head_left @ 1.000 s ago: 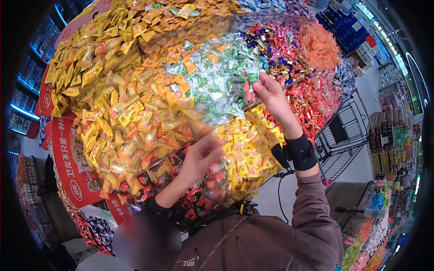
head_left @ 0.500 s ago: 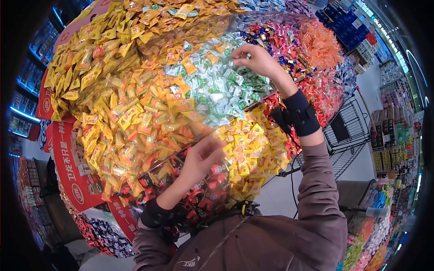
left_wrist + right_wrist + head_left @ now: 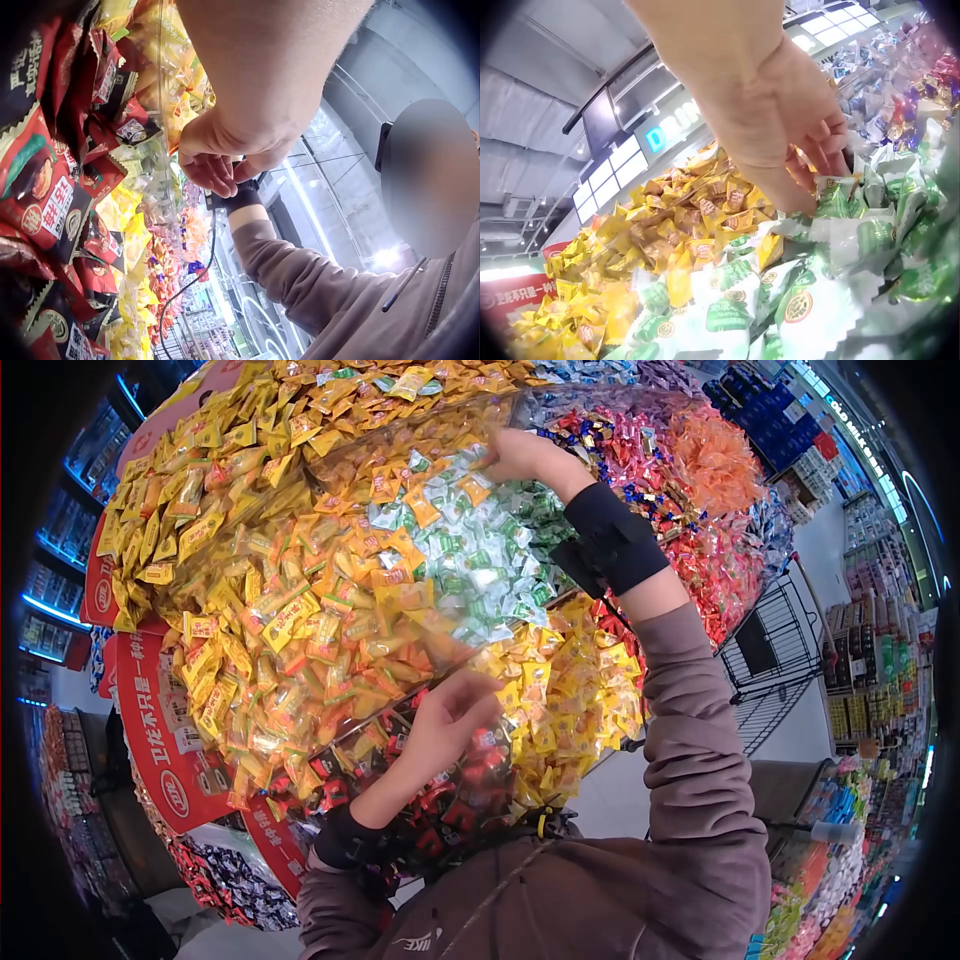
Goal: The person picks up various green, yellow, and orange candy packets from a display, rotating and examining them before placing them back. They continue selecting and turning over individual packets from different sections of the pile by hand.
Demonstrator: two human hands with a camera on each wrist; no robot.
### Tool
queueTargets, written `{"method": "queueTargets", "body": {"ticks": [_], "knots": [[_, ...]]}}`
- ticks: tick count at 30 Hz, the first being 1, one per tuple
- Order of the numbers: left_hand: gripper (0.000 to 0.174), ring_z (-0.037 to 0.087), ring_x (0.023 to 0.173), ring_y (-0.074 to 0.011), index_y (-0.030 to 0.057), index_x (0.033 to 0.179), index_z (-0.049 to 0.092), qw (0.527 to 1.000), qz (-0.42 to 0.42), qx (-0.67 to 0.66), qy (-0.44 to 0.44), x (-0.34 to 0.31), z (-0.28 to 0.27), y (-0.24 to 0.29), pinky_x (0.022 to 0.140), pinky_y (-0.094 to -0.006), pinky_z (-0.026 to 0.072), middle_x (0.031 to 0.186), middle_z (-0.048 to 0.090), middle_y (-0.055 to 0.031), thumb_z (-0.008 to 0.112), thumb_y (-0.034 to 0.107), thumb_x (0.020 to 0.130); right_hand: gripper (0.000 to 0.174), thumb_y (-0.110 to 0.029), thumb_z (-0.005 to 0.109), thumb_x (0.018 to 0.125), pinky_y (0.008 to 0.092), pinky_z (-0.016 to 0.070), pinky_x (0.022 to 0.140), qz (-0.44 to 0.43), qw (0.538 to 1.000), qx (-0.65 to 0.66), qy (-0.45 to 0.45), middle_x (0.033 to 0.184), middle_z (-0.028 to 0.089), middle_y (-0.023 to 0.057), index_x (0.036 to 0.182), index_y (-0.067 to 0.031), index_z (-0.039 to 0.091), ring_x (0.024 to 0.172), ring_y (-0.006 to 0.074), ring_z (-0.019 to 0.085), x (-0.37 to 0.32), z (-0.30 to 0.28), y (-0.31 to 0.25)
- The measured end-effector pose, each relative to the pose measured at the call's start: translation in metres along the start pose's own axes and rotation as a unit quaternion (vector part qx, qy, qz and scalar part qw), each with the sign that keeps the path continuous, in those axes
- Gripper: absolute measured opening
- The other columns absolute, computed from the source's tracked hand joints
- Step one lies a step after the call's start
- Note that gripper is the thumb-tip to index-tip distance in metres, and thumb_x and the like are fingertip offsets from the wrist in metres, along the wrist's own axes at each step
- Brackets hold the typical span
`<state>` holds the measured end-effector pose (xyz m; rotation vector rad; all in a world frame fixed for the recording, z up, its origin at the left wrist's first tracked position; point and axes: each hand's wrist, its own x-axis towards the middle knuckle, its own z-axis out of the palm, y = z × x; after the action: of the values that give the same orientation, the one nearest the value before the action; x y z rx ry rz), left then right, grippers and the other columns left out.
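"Well, was anything gripped by the right hand (image 3: 520, 457)?"

"Unclear: its bent fingertips were half-hidden at the far edge of the green packets (image 3: 490, 560). The left hand (image 3: 447, 728), loosely curled, was held empty near red packets (image 3: 37, 191)."

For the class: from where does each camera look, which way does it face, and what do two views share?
Head: worn on the head, looking forward and down over wrapped packets; both hands, left and right, both sleeves and the chest show.
Left wrist: looks past the left hand, beside red-and-black packets; the right arm, jacket and blurred head also show.
Right wrist: looks along the right hand at green-and-white packets, with a ceiling beyond; only that hand and forearm show.
Shared: head and right wrist both show the green-and-white packets.
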<state>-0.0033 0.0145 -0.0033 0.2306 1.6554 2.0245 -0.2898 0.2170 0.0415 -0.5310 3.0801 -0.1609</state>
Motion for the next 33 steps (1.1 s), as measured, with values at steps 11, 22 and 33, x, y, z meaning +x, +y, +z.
{"method": "queueTargets", "body": {"ticks": [11, 22, 33], "knots": [[0.018, 0.051, 0.070, -0.0054, 0.0019, 0.100, 0.053, 1.000, 0.009, -0.015, -0.008, 0.001, 0.000, -0.003, 0.065, -0.0200, 0.0419, 0.077, 0.055, -0.0001, 0.053, 0.009, 0.083, 0.036, -0.011, 0.058, 0.072, 0.0407, 0.0462, 0.072, -0.012, 0.996, -0.078, 0.044, 0.099, 0.057, 0.0142, 0.107, -0.0114, 0.049, 0.089, 0.0317, 0.056, -0.021, -0.007, -0.021], [0.019, 0.052, 0.070, -0.0059, 0.0019, 0.100, 0.052, 1.000, 0.011, -0.015, -0.009, 0.001, 0.000, -0.005, 0.065, -0.0200, 0.0419, 0.078, 0.055, -0.0003, 0.054, 0.010, 0.083, 0.032, -0.008, 0.052, 0.075, 0.0396, 0.0471, 0.067, -0.081, 0.992, -0.036, 0.090, 0.084, 0.061, 0.0147, 0.106, -0.0115, 0.051, 0.079, 0.0307, 0.059, -0.012, 0.012, -0.007], [0.019, 0.050, 0.069, -0.0055, 0.0023, 0.101, 0.052, 1.000, 0.017, -0.020, -0.016, 0.000, -0.001, -0.007, 0.064, -0.0200, 0.0411, 0.077, 0.054, 0.0000, 0.054, 0.011, 0.084, 0.029, -0.019, 0.060, 0.075, 0.0347, 0.0470, 0.062, -0.027, 0.982, 0.125, 0.142, 0.076, 0.061, 0.0131, 0.101, -0.0074, 0.055, 0.063, 0.0251, 0.059, -0.009, 0.013, 0.016]]}}
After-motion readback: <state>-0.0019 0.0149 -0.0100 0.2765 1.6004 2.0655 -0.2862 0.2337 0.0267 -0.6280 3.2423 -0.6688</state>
